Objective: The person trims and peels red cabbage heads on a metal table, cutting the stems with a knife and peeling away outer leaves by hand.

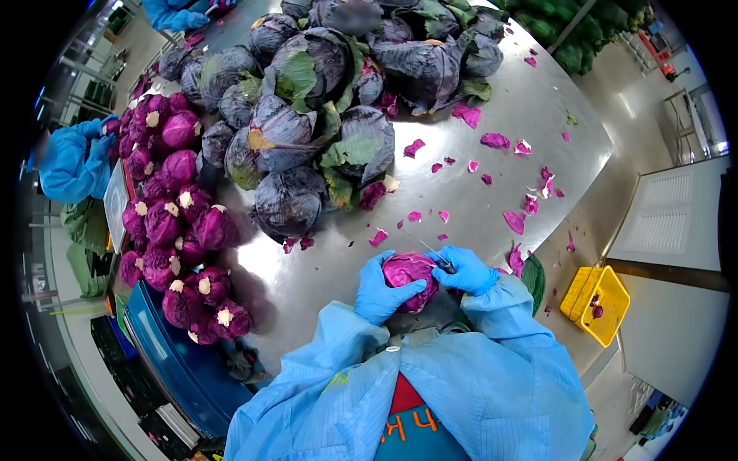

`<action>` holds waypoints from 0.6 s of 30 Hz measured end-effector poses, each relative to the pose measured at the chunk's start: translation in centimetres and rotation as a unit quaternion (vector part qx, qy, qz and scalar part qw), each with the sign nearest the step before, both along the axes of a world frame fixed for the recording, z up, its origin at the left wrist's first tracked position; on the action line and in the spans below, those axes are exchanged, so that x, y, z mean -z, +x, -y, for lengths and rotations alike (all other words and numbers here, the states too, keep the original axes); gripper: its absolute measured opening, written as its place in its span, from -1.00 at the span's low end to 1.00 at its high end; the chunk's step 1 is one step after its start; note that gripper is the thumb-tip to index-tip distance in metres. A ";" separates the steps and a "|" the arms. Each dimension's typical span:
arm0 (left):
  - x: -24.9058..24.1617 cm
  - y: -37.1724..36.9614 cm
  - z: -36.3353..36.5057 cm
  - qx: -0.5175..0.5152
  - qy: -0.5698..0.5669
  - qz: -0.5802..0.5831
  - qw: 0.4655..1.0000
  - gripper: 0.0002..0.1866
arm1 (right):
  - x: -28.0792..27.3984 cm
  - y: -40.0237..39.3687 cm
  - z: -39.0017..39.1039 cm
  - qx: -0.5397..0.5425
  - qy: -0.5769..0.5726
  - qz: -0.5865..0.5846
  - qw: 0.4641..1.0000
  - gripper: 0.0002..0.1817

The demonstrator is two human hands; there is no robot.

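Observation:
In blue gloves, both of my hands are at a peeled red cabbage [410, 278] close in front of my chest, over the near edge of the table. My left hand [382, 290] grips the cabbage from its left side, thumb across the front. My right hand [466, 270] is closed round the dark handle of a knife [430, 250] beside the cabbage's right side; the thin blade points up and to the left over the table. Purple leaf scraps [378, 237] lie on the metal just beyond my hands.
Untrimmed cabbages [288, 201] with dark outer leaves are heaped at the table's [323, 269] far middle. Peeled cabbages [161, 223] are piled at the left, above a blue bin [173, 346]. A yellow basket [596, 305] stands at the right. Co-workers in blue [74, 160] are at the left and far edge.

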State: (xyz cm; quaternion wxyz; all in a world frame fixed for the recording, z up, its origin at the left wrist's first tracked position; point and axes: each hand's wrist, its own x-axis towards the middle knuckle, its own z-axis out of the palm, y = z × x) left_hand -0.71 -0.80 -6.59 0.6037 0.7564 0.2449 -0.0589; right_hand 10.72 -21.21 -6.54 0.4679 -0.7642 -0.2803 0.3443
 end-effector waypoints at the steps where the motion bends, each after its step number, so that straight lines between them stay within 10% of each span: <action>1: 0.2 0.1 -0.1 0.008 0.011 -0.001 1.000 0.00 | -0.1 0.3 0.2 -0.013 -0.007 0.018 1.000 -0.63; 11: -1.1 0.5 -4.4 0.093 -0.256 -0.019 0.962 -0.03 | 1.6 1.2 2.6 0.088 0.022 -0.055 0.994 -0.75; 14: -0.2 0.0 -6.4 0.113 -0.315 -0.012 0.942 -0.05 | 1.9 4.2 5.0 0.308 0.057 -0.120 0.942 -0.75; 16: -0.1 -0.3 -7.3 0.117 -0.375 0.003 0.920 -0.05 | 1.0 7.1 7.0 0.212 -0.194 0.337 0.897 -0.48; 18: 0.2 -0.3 -7.6 0.131 -0.381 0.014 0.915 -0.05 | -2.8 6.2 4.5 0.313 -0.164 0.253 0.900 -0.31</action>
